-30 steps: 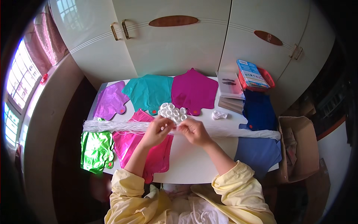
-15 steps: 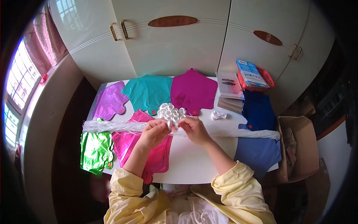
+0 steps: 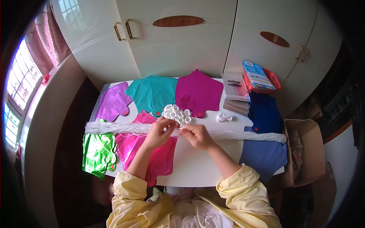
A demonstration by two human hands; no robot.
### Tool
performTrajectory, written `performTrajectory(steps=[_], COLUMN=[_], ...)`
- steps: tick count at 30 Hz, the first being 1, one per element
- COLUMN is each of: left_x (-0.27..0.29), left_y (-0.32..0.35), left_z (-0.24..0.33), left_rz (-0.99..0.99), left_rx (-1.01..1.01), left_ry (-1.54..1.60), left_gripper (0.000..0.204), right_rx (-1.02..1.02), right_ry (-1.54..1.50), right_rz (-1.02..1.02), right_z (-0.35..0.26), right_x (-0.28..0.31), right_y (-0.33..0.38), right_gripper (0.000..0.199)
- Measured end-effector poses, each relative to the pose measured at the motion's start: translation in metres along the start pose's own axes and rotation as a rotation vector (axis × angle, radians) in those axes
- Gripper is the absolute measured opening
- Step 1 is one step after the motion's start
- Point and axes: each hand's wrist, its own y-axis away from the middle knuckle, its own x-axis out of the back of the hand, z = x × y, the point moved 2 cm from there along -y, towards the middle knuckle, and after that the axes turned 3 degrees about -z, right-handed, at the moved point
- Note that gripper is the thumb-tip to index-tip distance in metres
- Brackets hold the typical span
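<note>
Over the middle of the table, my left hand (image 3: 159, 133) and my right hand (image 3: 197, 136) face each other, fingertips pinched a short gap apart. Whatever they pinch is too small or blurred to make out. Beneath them a long bundle of white string (image 3: 228, 134) stretches across the table. Just beyond my fingers is a pile of white ring-shaped rolls (image 3: 174, 111). A flat pink foil piece (image 3: 161, 155) lies under the string and my left forearm. A crumpled white bit (image 3: 224, 117) rests to the right of the rolls.
Flat foil pieces in purple (image 3: 113, 100), teal (image 3: 150, 93), magenta (image 3: 199, 93), green (image 3: 98, 154) and blue (image 3: 264, 154) lie about the white table. A red basket (image 3: 275, 79) and clear box (image 3: 235, 87) stand back right. A cardboard box (image 3: 315, 152) adjoins the right edge.
A white ring-like piece seen at my left fingertips earlier no longer shows there. My right hand has turned and lowered slightly, with its fingers more curled.
</note>
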Motion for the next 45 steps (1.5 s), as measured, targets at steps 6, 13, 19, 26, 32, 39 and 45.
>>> performTrajectory(steps=[6, 13, 19, 26, 32, 39, 45], left_x=[-0.007, -0.01, -0.001, -0.004, -0.01, -0.009, -0.012], left_y=[0.007, 0.006, 0.0, 0.004, 0.005, 0.003, 0.003], left_z=[0.008, 0.007, -0.001, 0.0, 0.004, -0.005, 0.002], left_rz=[-0.051, -0.185, 0.072, 0.007, -0.111, 0.017, -0.179], left_rx=[-0.138, 0.027, -0.021, -0.09, 0.005, -0.066, 0.019], left_ry=[0.921, 0.401, -0.052, 0.753, 0.382, 0.721, 0.435], left_gripper=[0.024, 0.018, 0.019, 0.02, 0.018, 0.024, 0.019], right_rx=[-0.039, 0.038, 0.104, 0.098, 0.135, 0.216, 0.254], right_ry=[0.109, 0.132, 0.128, 0.223, 0.21, 0.321, 0.354], right_rz=[0.009, 0.134, 0.048, 0.095, 0.296, 0.134, 0.376], right_z=[0.012, 0.006, -0.003, 0.004, 0.0, -0.005, -0.009], right_x=[-0.004, 0.001, -0.002, -0.004, 0.007, -0.01, 0.004], right_y=[0.0, -0.001, 0.001, -0.001, -0.004, -0.002, -0.004], right_gripper=[0.015, 0.013, 0.011, 0.01, 0.002, 0.007, 0.005])
